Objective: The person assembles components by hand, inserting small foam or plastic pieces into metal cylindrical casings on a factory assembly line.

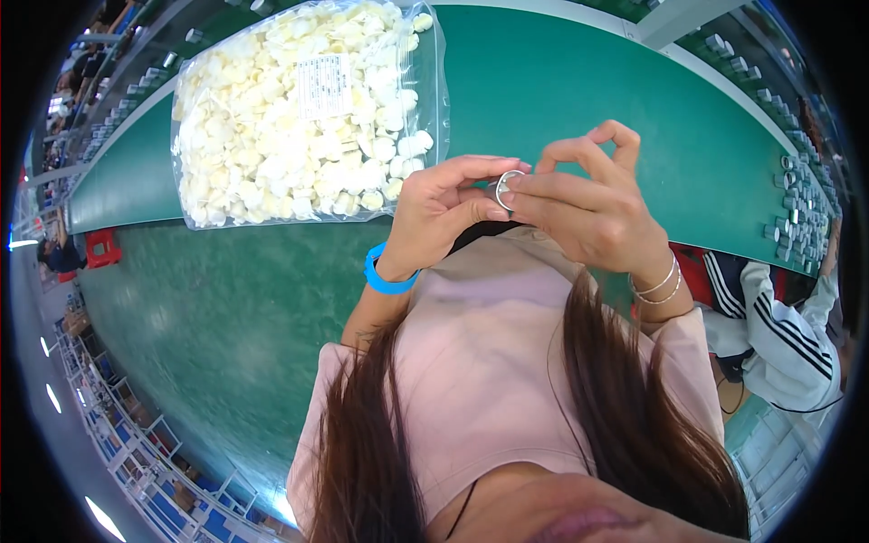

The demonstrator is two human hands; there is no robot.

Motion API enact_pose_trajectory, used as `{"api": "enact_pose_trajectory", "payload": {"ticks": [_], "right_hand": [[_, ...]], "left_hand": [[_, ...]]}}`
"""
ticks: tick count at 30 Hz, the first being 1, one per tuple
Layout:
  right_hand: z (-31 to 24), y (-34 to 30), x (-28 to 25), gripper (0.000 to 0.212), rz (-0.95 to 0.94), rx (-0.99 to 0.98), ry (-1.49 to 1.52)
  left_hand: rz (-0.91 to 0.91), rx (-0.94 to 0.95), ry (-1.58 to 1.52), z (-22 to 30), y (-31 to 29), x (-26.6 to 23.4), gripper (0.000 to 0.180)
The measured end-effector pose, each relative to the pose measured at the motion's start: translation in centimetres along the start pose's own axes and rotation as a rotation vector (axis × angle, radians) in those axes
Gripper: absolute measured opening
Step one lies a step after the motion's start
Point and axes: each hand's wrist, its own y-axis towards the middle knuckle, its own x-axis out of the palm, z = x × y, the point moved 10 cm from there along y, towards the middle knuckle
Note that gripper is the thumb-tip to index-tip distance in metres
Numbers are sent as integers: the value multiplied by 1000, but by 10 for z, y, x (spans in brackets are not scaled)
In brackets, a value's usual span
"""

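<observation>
In front of my chest, my left hand (434, 210) pinches a small round metal cup (499, 192) with a silver rim between thumb and fingers. My right hand (593, 204) meets it from the other side. Its thumb and forefinger come together at the cup's open face, while the other fingers are bent and raised. Whatever those right fingertips may hold is hidden. Beyond my left hand, a large clear plastic bag (262, 136) full of small cream-white round pieces lies on the green table (561, 90). A white label is on the bag.
Many small silver cylinders (792, 213) stand at the table's right end. More line the far rail (738, 61). A person in a white sleeve with black stripes (792, 348) sits close on my right. A red stool (102, 246) stands at the far left.
</observation>
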Motion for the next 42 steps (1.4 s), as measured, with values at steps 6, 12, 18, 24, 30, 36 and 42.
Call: {"api": "enact_pose_trajectory", "payload": {"ticks": [6,12,18,24,30,36,42], "right_hand": [[4,3,13,14,-103,5,41],[18,-5,8,27,83,139,255],[30,-7,19,47,130,279,196],[28,-9,28,48,183,231,127],[30,2,41,42,131,161,139],[172,59,58,28,218,446,305],[344,107,97,21,161,508,-229]], "left_hand": [[16,-66,4,-15,-1,-7,38],[27,34,-14,-6,4,-8,39],[33,44,-170,-2,7,0,40],[170,-66,-106,-9,17,-7,28],[246,-132,-94,-26,22,-27,28],[335,-15,-71,-5,27,-46,43],[316,26,129,9,29,-54,27]]}}
